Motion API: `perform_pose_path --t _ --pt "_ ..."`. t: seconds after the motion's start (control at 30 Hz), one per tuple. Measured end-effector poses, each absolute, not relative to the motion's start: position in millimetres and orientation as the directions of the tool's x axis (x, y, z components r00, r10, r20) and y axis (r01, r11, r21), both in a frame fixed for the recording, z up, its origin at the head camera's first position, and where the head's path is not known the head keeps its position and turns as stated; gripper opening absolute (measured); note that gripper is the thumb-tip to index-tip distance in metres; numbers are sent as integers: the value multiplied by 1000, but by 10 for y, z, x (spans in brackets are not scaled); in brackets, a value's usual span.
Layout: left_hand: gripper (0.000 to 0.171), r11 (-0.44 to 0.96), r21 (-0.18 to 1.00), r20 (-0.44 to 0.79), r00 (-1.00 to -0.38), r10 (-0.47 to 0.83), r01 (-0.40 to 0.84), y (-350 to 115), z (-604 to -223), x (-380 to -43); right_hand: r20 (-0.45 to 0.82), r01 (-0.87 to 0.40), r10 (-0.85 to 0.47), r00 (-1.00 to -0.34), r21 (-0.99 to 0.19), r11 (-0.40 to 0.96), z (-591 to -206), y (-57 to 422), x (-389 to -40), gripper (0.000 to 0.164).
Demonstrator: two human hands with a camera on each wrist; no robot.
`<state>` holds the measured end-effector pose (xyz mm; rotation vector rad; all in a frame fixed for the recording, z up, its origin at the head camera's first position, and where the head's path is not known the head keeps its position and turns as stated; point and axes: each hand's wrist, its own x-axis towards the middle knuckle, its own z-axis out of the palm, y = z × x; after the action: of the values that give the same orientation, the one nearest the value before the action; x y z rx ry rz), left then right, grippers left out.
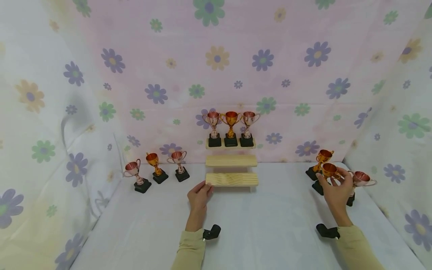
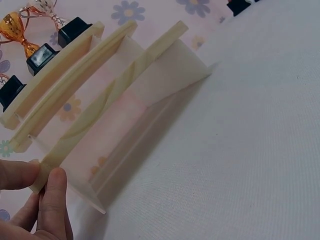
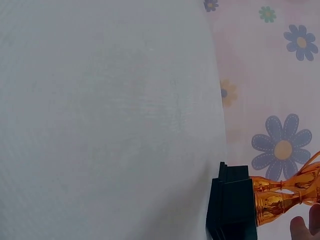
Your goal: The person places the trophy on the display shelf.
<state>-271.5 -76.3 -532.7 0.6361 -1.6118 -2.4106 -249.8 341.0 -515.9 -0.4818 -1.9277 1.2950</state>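
Over at the far right of the desk (image 1: 270, 225), the person's right grip (image 1: 338, 191) pinches a gold trophy (image 1: 329, 170) by its cup, thumb on the side facing the middle of the desk, fingers round the other side. The trophy's long axis runs from the cup in those fingers down and leftward to its dark base, mouth uppermost; whether the base touches the cloth or hangs just over it, I cannot tell from here. A second gold trophy (image 1: 323, 157) stands right behind it, nearly in line, and a pink trophy (image 1: 360, 178) is just beyond the hand on the outer side, partly hidden by it.

What matters most, to my eye, is the sideways span: the stepped stand (image 1: 231, 161) lies to the left of the right grip, well apart, with its planks running left to right, across the trophy's upright line. The way out from the neighbours looks easiest toward that side.

The left grip (image 1: 199, 197) is the one at the stand, pinching the near left end of its lowest step (image 2: 112, 92) between thumb and fingers. So the right is plainly the nearer hand to the gold trophy, while the left is nearer the planks and holds their opposite end.
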Motion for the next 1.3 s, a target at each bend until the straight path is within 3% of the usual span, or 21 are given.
perform_pose_path --t 0.27,0.57,1.07,1.3 --pt "37 -400 913 -241 -897 -371 -80 -764 -5316 -2687 467 -249 646 -604 -880 404 -5173 3342 -2503 47" --pt "37 -409 907 -263 -891 -371 -98 -761 -5318 -2714 586 -485 571 -574 -806 340 -5091 3041 -2366 52" --pt "34 -437 899 -219 -902 -372 -38 -760 -5319 -2692 641 -619 248 -726 -767 170 -5055 2051 -2238 55" --pt "38 -453 890 -224 -908 -354 -43 -769 -5336 -2695 660 -651 121 -742 -752 107 -4932 1684 -2339 55"
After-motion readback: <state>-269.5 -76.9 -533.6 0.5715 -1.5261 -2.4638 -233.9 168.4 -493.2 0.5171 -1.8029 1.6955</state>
